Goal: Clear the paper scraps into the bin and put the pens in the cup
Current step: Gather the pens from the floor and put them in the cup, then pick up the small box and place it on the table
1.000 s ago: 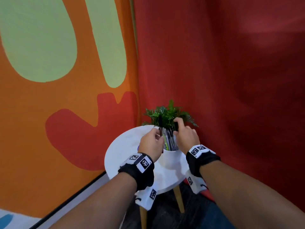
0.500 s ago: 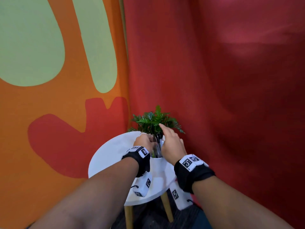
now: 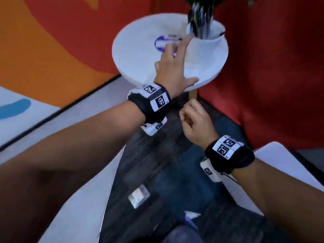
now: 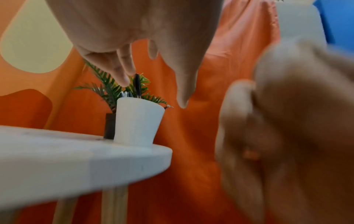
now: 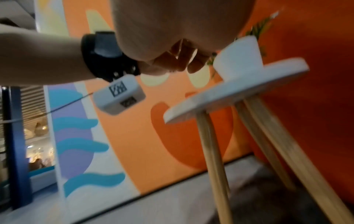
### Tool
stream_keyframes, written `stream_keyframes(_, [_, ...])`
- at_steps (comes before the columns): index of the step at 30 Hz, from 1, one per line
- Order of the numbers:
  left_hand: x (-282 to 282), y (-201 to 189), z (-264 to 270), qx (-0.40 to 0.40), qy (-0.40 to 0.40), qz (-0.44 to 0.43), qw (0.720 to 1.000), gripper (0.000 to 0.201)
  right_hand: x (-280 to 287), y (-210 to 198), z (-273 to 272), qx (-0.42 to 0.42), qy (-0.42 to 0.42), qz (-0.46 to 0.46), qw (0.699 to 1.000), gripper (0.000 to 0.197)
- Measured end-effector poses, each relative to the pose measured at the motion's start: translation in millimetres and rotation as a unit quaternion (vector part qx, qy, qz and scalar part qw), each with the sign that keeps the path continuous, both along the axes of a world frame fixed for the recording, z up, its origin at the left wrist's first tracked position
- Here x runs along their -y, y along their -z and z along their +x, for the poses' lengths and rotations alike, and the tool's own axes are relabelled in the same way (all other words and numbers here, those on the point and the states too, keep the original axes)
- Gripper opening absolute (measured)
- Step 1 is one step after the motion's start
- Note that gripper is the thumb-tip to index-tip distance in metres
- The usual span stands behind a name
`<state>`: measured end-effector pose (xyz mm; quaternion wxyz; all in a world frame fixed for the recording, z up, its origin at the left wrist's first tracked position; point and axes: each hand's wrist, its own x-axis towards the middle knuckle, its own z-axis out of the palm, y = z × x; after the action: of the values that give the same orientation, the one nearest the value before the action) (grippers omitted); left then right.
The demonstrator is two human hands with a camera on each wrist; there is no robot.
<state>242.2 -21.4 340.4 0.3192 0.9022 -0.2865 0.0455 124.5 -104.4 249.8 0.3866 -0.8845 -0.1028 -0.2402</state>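
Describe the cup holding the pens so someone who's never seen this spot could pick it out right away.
Find the small round white table on wooden legs in the corner where the orange wall meets the red one. At its far right edge stands a plain white tapered cup, wider at the rim, with pens sticking up. The plant just behind sits in a dark pot; the cup is white.

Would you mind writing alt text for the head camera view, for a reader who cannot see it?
Seen from above, the left hand reaches with straight fingers across a round white table toward a white cup full of pens. The right hand hangs curled and empty below the table's edge.
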Motion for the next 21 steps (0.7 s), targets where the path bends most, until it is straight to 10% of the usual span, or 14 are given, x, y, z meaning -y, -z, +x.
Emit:
stream_keyframes(5, [-66, 83, -64, -0.069, 0.03, -0.021, 0.997, 0.072, -47, 111, -66, -0.227, -0.131, -0.071, 0.962, 0.02])
stream_keyframes(10, [-137, 202, -123, -0.252, 0.058, 0.117, 0.959, 0.025, -86, 206, -114, -0.504, -0.308, -0.246, 0.769, 0.025])
stream_keyframes(15, [-194, 301, -160, -0.36, 0.046, 0.233, 0.902, 0.021, -127, 263, -135, -0.519, -0.426, -0.382, 0.635, 0.029])
stream_keyframes(21, [-233, 372, -187, -0.381, -0.006, 0.312, 0.87, 0.047, -181, 306, -149, -0.457, -0.458, -0.449, 0.616, 0.035])
